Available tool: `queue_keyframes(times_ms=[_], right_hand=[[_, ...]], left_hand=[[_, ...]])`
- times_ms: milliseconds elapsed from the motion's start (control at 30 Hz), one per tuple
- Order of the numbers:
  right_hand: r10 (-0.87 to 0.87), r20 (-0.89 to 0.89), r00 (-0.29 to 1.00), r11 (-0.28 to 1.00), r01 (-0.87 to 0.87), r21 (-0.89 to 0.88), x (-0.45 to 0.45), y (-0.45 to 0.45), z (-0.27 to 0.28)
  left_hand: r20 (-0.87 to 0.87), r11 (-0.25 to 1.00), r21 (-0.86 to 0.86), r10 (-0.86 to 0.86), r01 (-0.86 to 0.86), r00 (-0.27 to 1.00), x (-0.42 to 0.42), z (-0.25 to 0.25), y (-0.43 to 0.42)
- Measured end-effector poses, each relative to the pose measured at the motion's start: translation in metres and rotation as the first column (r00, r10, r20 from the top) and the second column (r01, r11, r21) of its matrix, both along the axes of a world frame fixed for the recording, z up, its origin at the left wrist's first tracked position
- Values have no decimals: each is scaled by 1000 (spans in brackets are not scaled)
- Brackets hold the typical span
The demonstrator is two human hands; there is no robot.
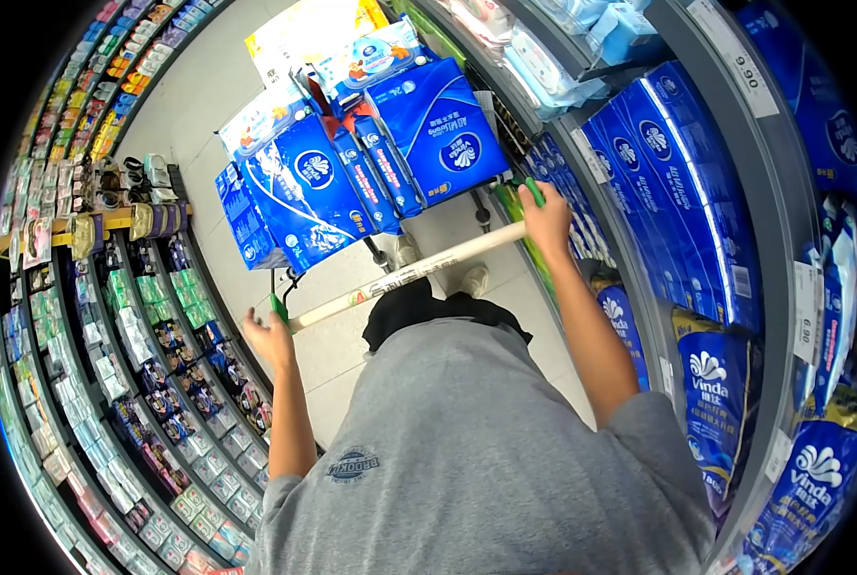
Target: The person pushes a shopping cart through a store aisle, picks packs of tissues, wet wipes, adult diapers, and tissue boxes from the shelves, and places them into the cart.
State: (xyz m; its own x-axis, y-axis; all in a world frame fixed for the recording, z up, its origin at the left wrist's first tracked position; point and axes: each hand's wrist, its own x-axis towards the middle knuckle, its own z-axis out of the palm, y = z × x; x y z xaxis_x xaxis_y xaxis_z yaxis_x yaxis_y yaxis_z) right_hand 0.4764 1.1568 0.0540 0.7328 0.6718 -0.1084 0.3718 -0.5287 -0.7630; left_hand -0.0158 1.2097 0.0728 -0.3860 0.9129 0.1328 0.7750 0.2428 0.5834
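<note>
A shopping cart's pale handle bar (pixel 409 273) with green ends crosses in front of my body. My right hand (pixel 546 222) is wrapped round its right end. At the left end, my left hand (pixel 269 337) rests against the green part, fingers apart and not closed round the bar. Beyond the bar, large blue Vinda tissue packs (pixel 299 182) fill the cart, with another blue pack (pixel 433 134) on the right. Wipes packs (pixel 376 56) with white and light-blue wrapping lie at their far side, near a yellow-and-white package (pixel 304 34).
Shelves of small packaged goods (pixel 141 383) curve along the left. On the right, close to my right arm, shelves hold blue tissue packs (pixel 653 182) and Vinda bags (pixel 711 393), with price labels. Pale floor tiles (pixel 323 383) show below the cart.
</note>
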Motion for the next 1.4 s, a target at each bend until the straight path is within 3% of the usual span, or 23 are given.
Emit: queue_keyframes(times_ms=[33, 100, 167, 367, 433, 733, 833, 900, 967, 1033, 1100, 1200, 1400], right_hand=[[10, 18, 1000, 1000, -10, -6, 0, 1, -1], [8, 41, 999, 1000, -7, -12, -3, 1, 1], [57, 51, 997, 997, -55, -47, -9, 0, 7], [176, 42, 983, 967, -165, -197, -21, 5, 4], [180, -53, 982, 940, -188, -286, -29, 9, 23], [231, -9, 973, 944, -227, -240, -34, 18, 15], [249, -128, 960, 911, -277, -305, -32, 25, 22], [244, 54, 968, 949, -227, -220, -33, 26, 21], [284, 68, 956, 951, -272, -148, -36, 37, 20], [297, 348, 890, 946, -322, 18, -46, 52, 34], [333, 349, 876, 918, -386, 93, -62, 69, 43], [415, 336, 846, 890, -454, 43, -81, 84, 41], [396, 346, 850, 903, -429, 19, -89, 86, 36]], left_hand=[[132, 993, -103, 72, -59, 989, -4, -10, -2], [106, 997, -67, 47, -40, 993, -18, -31, 5], [274, 921, -390, 103, 13, 956, -23, -31, 11], [384, 920, -391, 151, 12, 911, -30, -23, 22], [405, 925, -379, 174, -8, 898, -34, -21, 28], [347, 934, -352, 185, -55, 919, -40, -20, 33], [393, 954, -289, 197, -83, 898, -33, -21, 29], [401, 956, -281, 198, -86, 895, -29, -23, 27], [437, 958, -279, 190, -68, 879, -28, -25, 24], [434, 941, -330, 220, -73, 874, -27, -24, 21], [427, 940, -335, 206, -57, 881, -21, -22, 17], [420, 942, -333, 188, -41, 888, -11, -17, 10], [433, 962, -270, 156, -37, 888, -1, -22, -2]])
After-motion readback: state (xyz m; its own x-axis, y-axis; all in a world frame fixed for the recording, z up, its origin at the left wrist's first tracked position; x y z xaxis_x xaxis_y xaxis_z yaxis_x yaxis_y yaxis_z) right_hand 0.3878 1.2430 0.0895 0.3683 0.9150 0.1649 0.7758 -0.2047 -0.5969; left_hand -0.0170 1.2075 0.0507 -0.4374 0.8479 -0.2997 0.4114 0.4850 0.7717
